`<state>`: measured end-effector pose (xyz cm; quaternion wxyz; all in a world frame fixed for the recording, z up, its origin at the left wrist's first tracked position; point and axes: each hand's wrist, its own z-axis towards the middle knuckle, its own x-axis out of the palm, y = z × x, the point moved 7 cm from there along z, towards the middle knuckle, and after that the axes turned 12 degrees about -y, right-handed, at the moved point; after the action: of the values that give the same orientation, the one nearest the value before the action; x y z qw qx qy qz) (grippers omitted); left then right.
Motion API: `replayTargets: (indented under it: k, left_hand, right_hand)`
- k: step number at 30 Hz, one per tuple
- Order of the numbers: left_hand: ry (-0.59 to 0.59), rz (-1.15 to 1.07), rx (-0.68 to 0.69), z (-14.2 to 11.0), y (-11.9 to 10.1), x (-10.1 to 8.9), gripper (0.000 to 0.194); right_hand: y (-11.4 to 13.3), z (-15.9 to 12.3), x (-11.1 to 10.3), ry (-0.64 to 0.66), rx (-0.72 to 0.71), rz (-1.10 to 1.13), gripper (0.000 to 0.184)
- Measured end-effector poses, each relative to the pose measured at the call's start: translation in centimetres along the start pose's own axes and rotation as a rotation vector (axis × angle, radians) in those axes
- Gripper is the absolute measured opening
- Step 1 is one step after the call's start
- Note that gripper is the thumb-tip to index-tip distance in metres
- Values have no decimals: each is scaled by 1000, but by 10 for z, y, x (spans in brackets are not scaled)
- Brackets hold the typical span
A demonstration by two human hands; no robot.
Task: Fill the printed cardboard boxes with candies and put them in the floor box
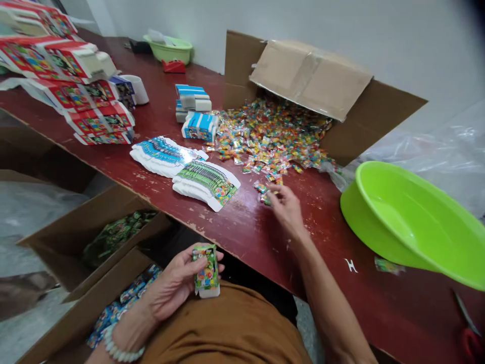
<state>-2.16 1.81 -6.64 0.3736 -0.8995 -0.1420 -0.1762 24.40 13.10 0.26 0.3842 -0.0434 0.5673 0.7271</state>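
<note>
Left hand: the left hand (176, 283) grasps a small green printed carton (205, 265), thumb across its front face, above the person's lap and off the near edge of the surface (242, 242).
Carton axis: long axis runs roughly away from the body, upright in the view with a slight tilt; a white end flap shows at the lower end.
Right hand: the right hand (287, 206) is over the surface, fingertips at a few loose wrapped candies (260, 187); whether a candy is gripped cannot be told.
Key relation: the loose candies lie forward and to the right of the carton, well apart from it; the right hand is the nearer one to them, reaching from their right side.
Candy pile: the main candy pile (265, 129) lies beyond the right hand, spilling from a tipped cardboard box (310, 76).
Flat cartons: a fanned green stack (206, 182) lies left of the loose candies; a fanned blue stack (161, 156) adjoins it farther left.
Right side: a bright green basin (356, 202) stands right of the right hand, with scissors (466, 313) on the nearer side.
</note>
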Motion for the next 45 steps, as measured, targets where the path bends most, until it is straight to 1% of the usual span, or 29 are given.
replayTargets:
  k: [1,2,3,5,6,8,10,11,12,14,15,17,19,20,21,23,25,26,28,29,30,32,34,37,39,40,42,44,45]
  left_hand:
    - [-10,15,-3,0,1,-10,41]
    - [-21,44,16,0,-1,-22,41]
    - [-32,95,54,0,-5,-33,40]
    - [-26,286,139,1,-17,-54,41]
    - [3,430,161,0,-21,-61,42]
    - [116,747,142,-2,-24,-71,40]
    - [232,970,100,-7,-23,-74,31]
    - [256,1005,101,-9,-24,-73,28]
    - [253,983,115,-10,-26,-69,27]
    - [195,823,147,-9,-30,-60,30]
    - [160,721,158,-8,-31,-54,34]
    - [122,562,177,-7,-31,-40,39]
    - [107,518,221,-6,-30,-24,41]
    - [99,538,260,-7,-31,-17,40]
    - [87,578,305,-8,-33,-11,38]
    - [61,674,414,-11,-37,1,36]
    - [52,736,520,-14,-42,9,36]
    - [50,738,550,-15,-43,12,35]
    - [37,686,539,-14,-42,13,38]
    - [21,638,506,-12,-40,12,41]
    - [2,585,467,-10,-38,9,46]
    - [-27,494,412,-6,-34,6,54]
    - [-22,457,411,-5,-34,5,54]
    - [31,439,432,-6,-35,9,43]
    - [33,375,423,-6,-35,10,37]
    - [15,330,413,-5,-35,9,38]
    - [-47,250,396,-3,-34,7,45]
    - [-96,221,392,-2,-34,5,43]
    - [-110,216,398,-1,-33,6,40]
  right_hand:
    - [-17,14,-13,-88,0,-184,37]
    - [-35,26,-21,-118,25,-348,41]
    - [-54,33,-25,-104,72,-468,43]
    - [-80,41,-30,-85,117,-585,42]
    - [-89,42,-31,-79,125,-583,40]
    - [-98,41,-35,-103,141,-500,38]
    - [-98,38,-44,-178,188,-357,36]
    - [-95,35,-49,-228,219,-273,35]
    - [-89,31,-53,-266,248,-180,34]
    - [-64,15,-51,-253,276,30,33]
    - [-46,3,-43,-170,271,140,32]
    - [2,-28,-16,102,211,339,26]
    - [46,-65,15,356,154,462,20]
    - [63,-81,28,438,118,497,20]
    - [76,-92,38,464,70,498,21]
    - [91,-106,52,457,-43,435,24]
    - [96,-111,59,458,-117,380,21]
    - [97,-113,62,488,-137,374,16]
    - [98,-114,65,563,-150,401,4]
    - [97,-112,64,573,-150,420,6]
    - [96,-109,62,549,-142,439,9]
    - [88,-100,58,454,-78,464,13]
    - [78,-97,59,416,13,479,16]
    - [72,-104,69,484,60,474,15]
    - [70,-107,73,485,88,486,13]
    - [68,-109,74,475,138,514,14]
    - [64,-110,76,463,277,604,25]
    - [64,-114,79,537,359,659,32]
    - [67,-115,80,581,343,649,30]
